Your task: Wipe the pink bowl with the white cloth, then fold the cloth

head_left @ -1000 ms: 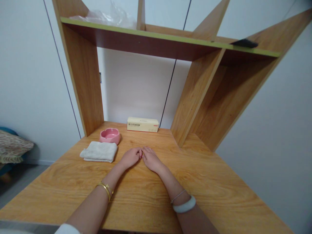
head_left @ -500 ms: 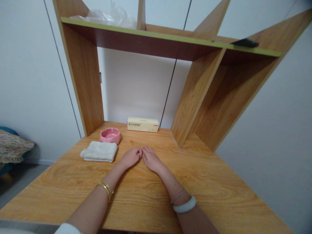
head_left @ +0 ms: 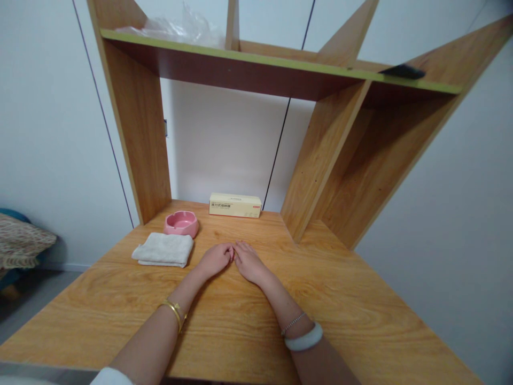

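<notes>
My left hand (head_left: 217,259) rests on the wooden desk with its fingers curled in, and I see nothing held in them. Beside it, my right hand (head_left: 249,263) lies palm down with its fingers stretched out flat on the desk. The two hands meet at the fingertips. A folded white cloth (head_left: 164,249) lies left of my left hand, apart from it. Just behind the cloth sits a pink ashtray (head_left: 181,222) with notches in its rim. Further back stands a long cream box (head_left: 234,206) with dark printed characters.
A wooden shelf unit (head_left: 136,123) rises from the back of the desk (head_left: 240,331), with upright panels on both sides. On its upper shelf are a clear plastic bag (head_left: 180,29) and a flat dark object (head_left: 403,71). A patterned fabric (head_left: 24,240) shows at far left.
</notes>
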`<state>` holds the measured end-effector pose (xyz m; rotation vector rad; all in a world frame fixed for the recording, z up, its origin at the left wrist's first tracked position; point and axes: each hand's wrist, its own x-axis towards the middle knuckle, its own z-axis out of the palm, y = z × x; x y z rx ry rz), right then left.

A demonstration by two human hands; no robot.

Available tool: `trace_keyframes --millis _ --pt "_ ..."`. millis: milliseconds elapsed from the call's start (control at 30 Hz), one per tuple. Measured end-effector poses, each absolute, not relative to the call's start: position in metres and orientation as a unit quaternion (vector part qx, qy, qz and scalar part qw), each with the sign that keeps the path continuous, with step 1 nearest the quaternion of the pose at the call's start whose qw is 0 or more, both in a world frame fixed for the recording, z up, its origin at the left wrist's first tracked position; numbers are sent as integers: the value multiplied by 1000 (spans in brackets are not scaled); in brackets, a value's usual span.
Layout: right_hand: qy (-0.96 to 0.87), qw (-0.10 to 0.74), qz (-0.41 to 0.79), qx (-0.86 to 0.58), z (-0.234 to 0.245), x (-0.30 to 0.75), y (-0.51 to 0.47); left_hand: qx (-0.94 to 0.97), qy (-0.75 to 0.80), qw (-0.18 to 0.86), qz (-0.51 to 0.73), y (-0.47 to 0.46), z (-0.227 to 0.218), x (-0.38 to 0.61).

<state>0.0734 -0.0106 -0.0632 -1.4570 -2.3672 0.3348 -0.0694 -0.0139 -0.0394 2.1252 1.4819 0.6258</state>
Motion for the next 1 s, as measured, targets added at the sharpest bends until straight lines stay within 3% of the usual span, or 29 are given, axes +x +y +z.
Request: trace_keyframes --millis 1000 --pt "-831 168 113 -518 -61 72 -14 776 528 237 250 -15 -39 -69"
